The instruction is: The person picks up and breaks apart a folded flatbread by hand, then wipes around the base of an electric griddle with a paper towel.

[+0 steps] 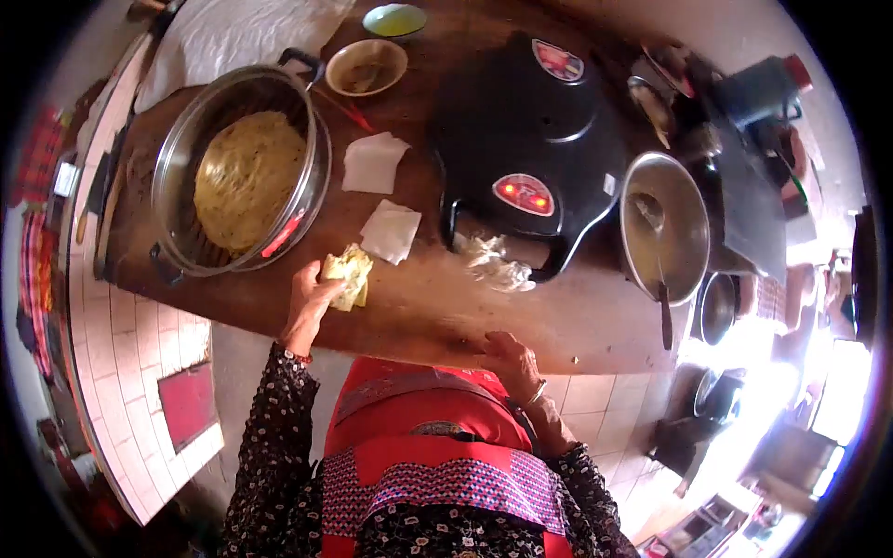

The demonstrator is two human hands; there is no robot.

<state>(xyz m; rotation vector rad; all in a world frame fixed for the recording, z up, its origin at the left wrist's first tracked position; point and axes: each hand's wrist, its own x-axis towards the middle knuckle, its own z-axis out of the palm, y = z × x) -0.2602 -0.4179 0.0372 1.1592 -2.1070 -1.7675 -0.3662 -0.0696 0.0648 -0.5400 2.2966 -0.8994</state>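
My left hand [311, 296] is closed on a folded piece of yellowish pancake [350, 275] above the table's front edge. Just beyond it lie two white paper napkins, a nearer napkin [391, 232] and a farther napkin [375, 163]. To the left, a round pancake [249, 175] rests on the rack inside a steel steamer pot [321, 172]. My right hand [512, 358] is at the table's front edge with its fingers apart and nothing in them.
A black electric griddle [521, 121] stands closed, two red lights lit, with a crumpled whitish cloth [498, 265] at its handle. On its right is a steel basin [633, 251] with a ladle [664, 312]. A beige bowl [366, 67] and a green bowl [394, 20] sit behind.
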